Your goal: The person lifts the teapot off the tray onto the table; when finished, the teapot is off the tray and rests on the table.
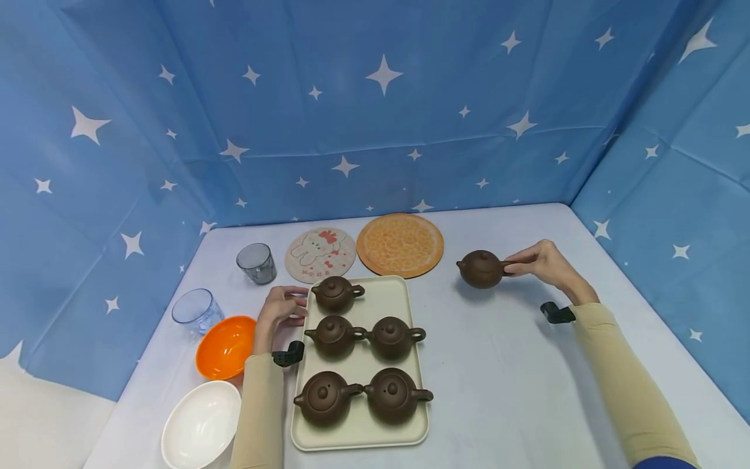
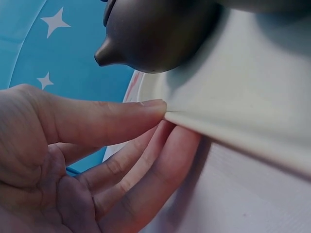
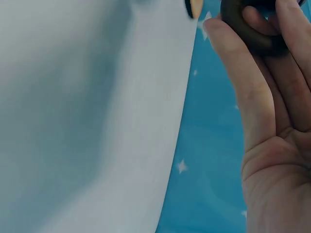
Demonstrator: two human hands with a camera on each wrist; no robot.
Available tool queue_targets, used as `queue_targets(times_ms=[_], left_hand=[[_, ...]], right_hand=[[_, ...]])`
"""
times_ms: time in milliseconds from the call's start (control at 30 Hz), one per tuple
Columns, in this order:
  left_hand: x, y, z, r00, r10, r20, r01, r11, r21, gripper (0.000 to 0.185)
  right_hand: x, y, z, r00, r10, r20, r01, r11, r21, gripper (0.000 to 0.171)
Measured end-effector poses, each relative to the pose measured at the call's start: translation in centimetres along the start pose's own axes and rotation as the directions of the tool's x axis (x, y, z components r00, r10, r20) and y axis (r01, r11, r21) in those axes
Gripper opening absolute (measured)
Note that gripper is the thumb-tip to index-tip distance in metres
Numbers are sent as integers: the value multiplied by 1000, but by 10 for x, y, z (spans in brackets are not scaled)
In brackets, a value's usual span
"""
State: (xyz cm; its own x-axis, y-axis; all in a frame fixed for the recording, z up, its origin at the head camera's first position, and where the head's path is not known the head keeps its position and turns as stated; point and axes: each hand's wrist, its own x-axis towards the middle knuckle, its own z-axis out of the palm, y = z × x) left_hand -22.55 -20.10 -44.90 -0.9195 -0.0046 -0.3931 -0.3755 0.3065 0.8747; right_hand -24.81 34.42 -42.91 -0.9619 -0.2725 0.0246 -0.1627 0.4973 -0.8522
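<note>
The teapot sits on the desk right of the tray, its handle pinched by the right hand. The left hand pinches the tray's left rim, thumb above and fingers beneath. Five teapots stand on the tray. Behind it lies a rabbit coaster; its small writing is unreadable.

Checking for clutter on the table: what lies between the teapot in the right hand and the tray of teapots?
Nothing: in the head view, only bare table separates the teapot pinched by the right hand from the tray.
</note>
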Motion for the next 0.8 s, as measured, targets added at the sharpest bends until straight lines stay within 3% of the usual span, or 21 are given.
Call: queue_targets(times_ms=[467, 600, 800], left_hand=[[-3, -2, -1, 1000, -2, -9, 2, 1000, -10, 51], [-3, -2, -1, 1000, 1, -16, -1, 1000, 4, 52], [-2, -1, 0, 1000, 1, -2, -1, 1000, -1, 54]], right_hand=[[-24, 32, -40, 996, 73, -56, -81, 986, -145, 36], [-27, 39, -43, 993, 107, -55, -113, 983, -141, 38], [-26, 47, -43, 997, 73, -35, -76, 992, -99, 35]])
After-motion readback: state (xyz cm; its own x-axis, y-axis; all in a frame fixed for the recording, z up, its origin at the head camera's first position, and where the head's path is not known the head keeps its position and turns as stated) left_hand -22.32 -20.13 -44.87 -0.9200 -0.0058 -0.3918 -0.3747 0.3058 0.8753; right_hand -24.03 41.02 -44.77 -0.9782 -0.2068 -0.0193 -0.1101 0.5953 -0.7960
